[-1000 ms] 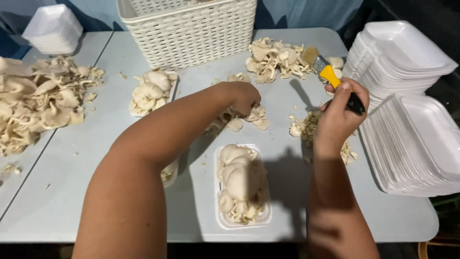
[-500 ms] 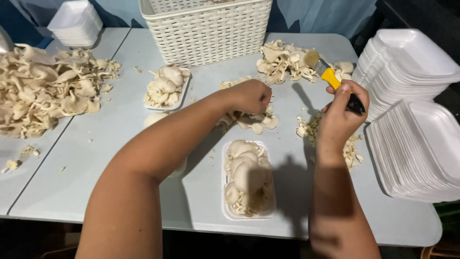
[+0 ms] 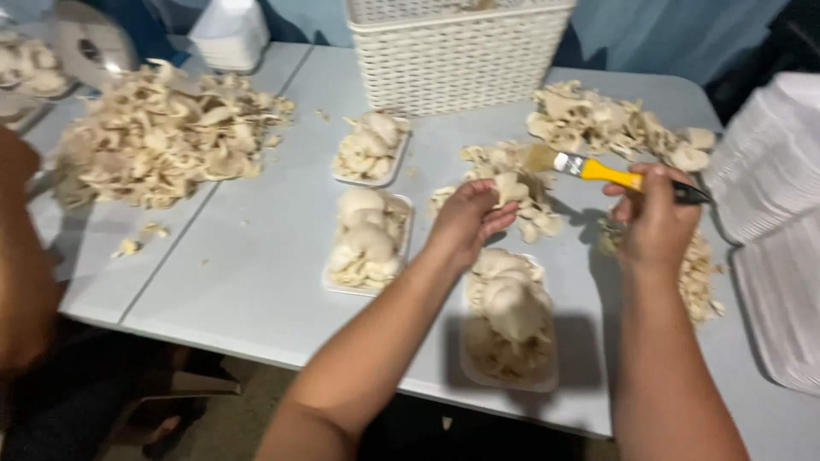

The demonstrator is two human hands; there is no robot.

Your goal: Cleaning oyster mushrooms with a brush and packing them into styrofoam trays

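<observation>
- While the left hand (image 3: 468, 220) is curling its fingers around a pale oyster mushroom piece (image 3: 510, 187), it is hovering over a loose cluster of cream-coloured mushrooms (image 3: 512, 183) lying on the light grey folding table (image 3: 248, 282).
- The right hand (image 3: 653, 218) is gripping the dark handle end of a small paintbrush with a yellow handle and tan bristles (image 3: 598, 171); the bristles are pointing left and lying just beside the held mushroom piece.
- A white foam tray filled with mushrooms (image 3: 508, 320) is sitting near the table's front edge, between the two forearms.
- A second filled white foam tray (image 3: 369, 241) is lying to the left of the left hand, and a third filled tray (image 3: 371, 147) is resting farther back, near the white woven plastic basket (image 3: 457, 55).
- A large heap of loose mushrooms (image 3: 162, 137) is covering the far left of the table; a smaller heap (image 3: 611, 124) is spreading behind the brush.
- Mushroom scraps (image 3: 696, 273) are lying under and beside the right wrist.
- Stacks of empty white foam trays (image 3: 773, 222) are standing at the right edge.
- Another person's arm (image 3: 21, 256) is showing, blurred, at the left border.
</observation>
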